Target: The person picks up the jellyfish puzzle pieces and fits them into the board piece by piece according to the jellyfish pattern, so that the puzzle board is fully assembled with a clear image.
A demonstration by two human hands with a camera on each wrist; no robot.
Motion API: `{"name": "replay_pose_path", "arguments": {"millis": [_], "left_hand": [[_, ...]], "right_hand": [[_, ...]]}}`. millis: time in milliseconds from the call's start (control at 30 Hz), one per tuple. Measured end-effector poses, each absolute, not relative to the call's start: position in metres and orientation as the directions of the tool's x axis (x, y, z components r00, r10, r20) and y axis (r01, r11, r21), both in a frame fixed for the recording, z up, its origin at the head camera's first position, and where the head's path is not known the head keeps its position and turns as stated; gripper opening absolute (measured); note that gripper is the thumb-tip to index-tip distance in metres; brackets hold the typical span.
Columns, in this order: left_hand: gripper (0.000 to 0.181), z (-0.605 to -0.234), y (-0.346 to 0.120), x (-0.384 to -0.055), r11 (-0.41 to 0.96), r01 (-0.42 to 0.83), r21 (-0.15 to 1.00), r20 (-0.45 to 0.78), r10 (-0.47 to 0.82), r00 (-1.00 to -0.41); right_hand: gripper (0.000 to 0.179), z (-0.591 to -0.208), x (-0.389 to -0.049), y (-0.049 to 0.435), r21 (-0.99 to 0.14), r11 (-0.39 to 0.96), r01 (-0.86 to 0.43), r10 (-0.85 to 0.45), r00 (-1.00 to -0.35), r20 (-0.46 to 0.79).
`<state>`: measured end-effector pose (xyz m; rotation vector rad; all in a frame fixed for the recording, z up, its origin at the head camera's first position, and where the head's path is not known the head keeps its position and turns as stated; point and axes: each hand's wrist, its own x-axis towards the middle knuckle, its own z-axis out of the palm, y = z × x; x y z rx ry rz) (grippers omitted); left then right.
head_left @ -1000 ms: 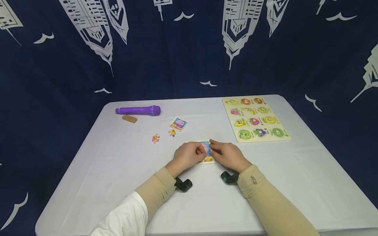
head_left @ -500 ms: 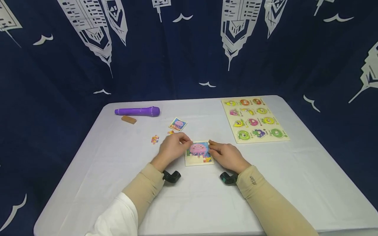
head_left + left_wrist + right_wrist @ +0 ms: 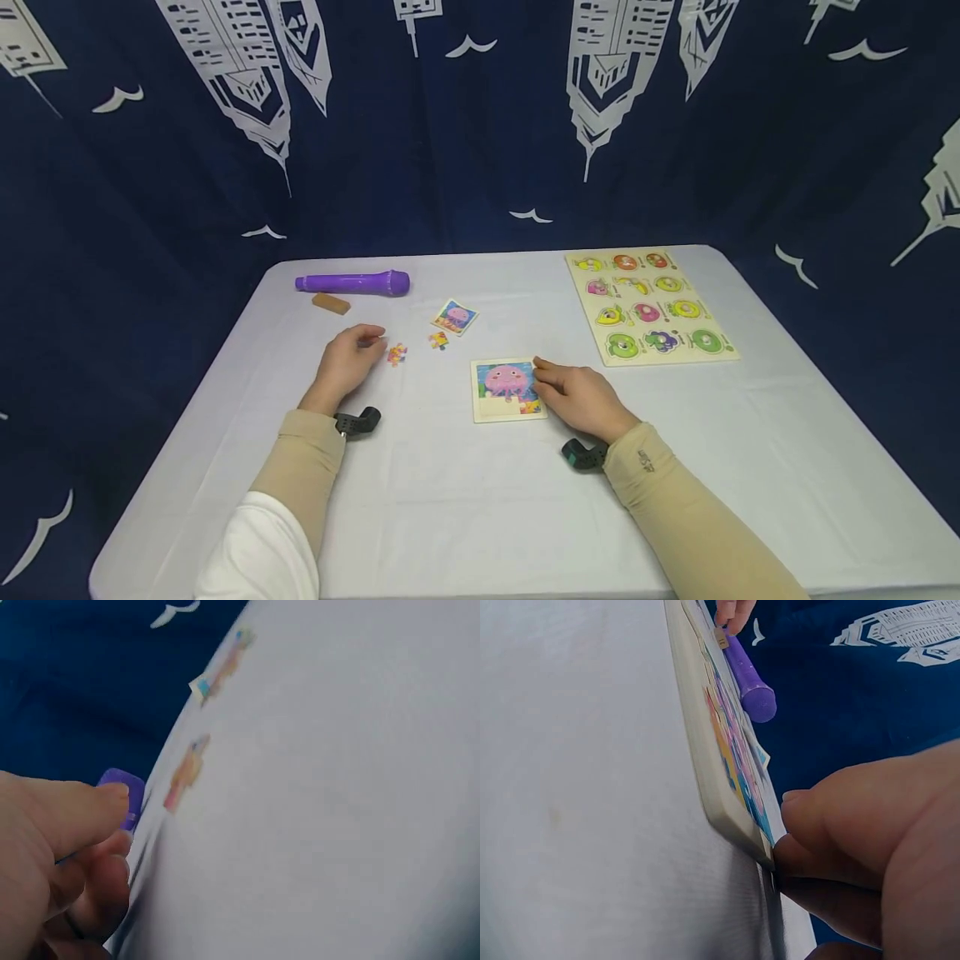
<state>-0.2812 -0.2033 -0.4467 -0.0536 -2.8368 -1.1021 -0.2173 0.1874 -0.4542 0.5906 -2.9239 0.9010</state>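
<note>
In the head view my left hand (image 3: 348, 362) is over the left part of the table, its fingertips close beside a loose jigsaw piece (image 3: 397, 355). The left wrist view shows thumb and fingers loosely bent with nothing visible between them. My right hand (image 3: 581, 398) holds the right edge of a small framed jigsaw puzzle (image 3: 507, 382) with a pink octopus picture. Bare tray shows at the puzzle's lower left. In the right wrist view the thumb and fingers meet at the frame's corner. A second loose piece (image 3: 438, 340) lies beside a small octopus picture (image 3: 455, 317).
A purple toy microphone (image 3: 352, 284) lies at the back left, with a brown wooden block (image 3: 331, 303) in front of it. At the back right lies a fruit puzzle board (image 3: 651, 308). A white cloth covers the table (image 3: 450, 517); a dark blue curtain (image 3: 420, 150) hangs behind.
My left hand has left the octopus puzzle and moved left to the loose jigsaw piece, uncovering the puzzle. The right hand has stayed at the puzzle's right edge.
</note>
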Motion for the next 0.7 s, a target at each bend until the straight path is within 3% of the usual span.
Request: {"name": "replay_pose_path", "arguments": {"millis": [200,700], "left_hand": [[0.04,-0.448,-0.2,-0.281,0.811,0.132,0.57,0.081,0.104,-0.991],[0.035,-0.444,-0.189,-0.277,0.809,0.186,0.558,-0.004,0.226,-0.974]], "right_hand": [[0.041,-0.456,-0.217,0.188,-0.533,0.762,-0.367,-0.348,-0.927,0.14],[0.041,-0.453,-0.216,0.188,-0.531,0.766,-0.362,-0.349,-0.928,0.131]]}}
